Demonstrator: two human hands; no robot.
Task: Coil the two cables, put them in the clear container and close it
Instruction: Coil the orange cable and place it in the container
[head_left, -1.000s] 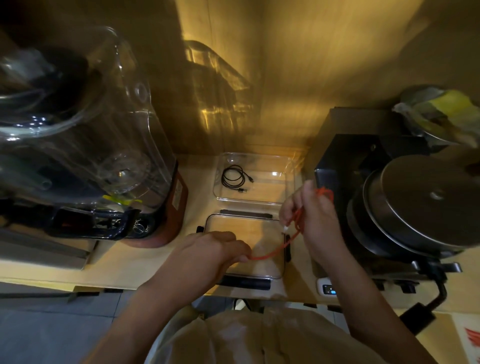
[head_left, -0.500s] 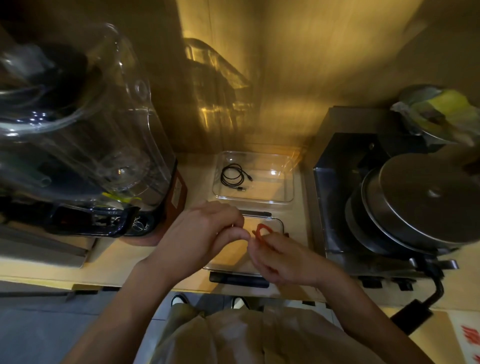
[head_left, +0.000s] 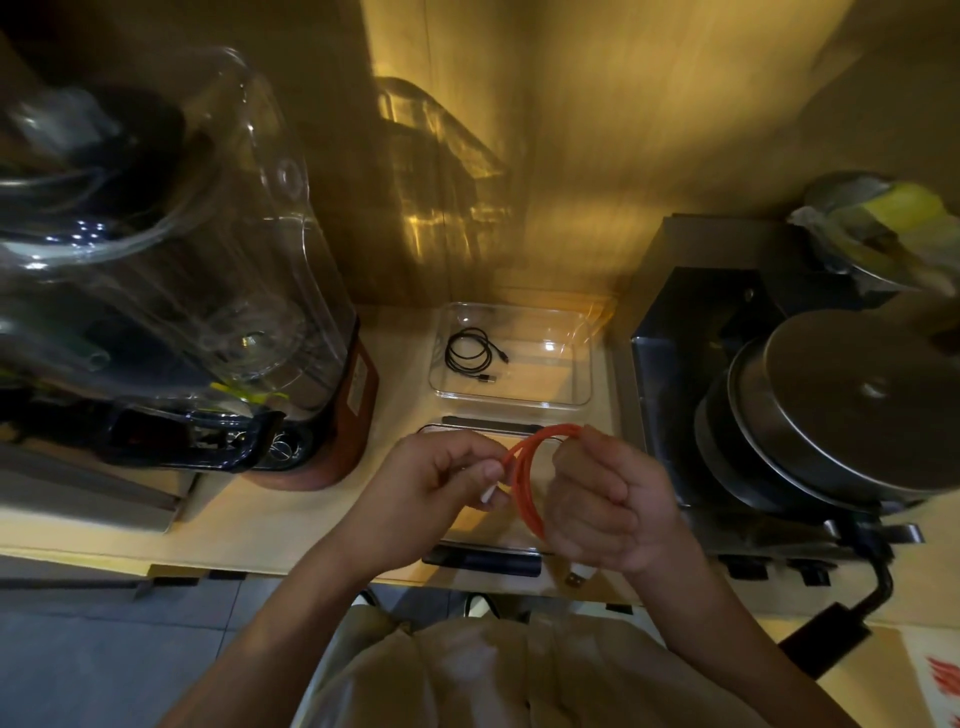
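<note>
Taking the clear container (head_left: 582, 358) as the landmark, the big blender (head_left: 171, 291) is standing well to its left, and a pale label on the blender's red base is showing only a blur, nothing legible. The black cable (head_left: 470, 353) is already lying coiled inside the container, toward its left wall. Just in front of the container the lid (head_left: 483, 556) is lying flat on the counter, and above it both hands are working the orange cable (head_left: 524, 478). The left hand (head_left: 441, 483) is pinching the cable near its white plug end between thumb and fingertips, while the right hand (head_left: 608, 509) is curling its fingers round the far side of the loops; a USB plug is dangling beneath that hand. The cable looks light, limp and a bit springy, so the loops will likely want to open once released; holding the bundle across all its turns should be keeping it together. To the right of the container a dark appliance with a metal pot lid (head_left: 852, 410) is sitting, and some red printing at the far lower right is too cut off to read.
</note>
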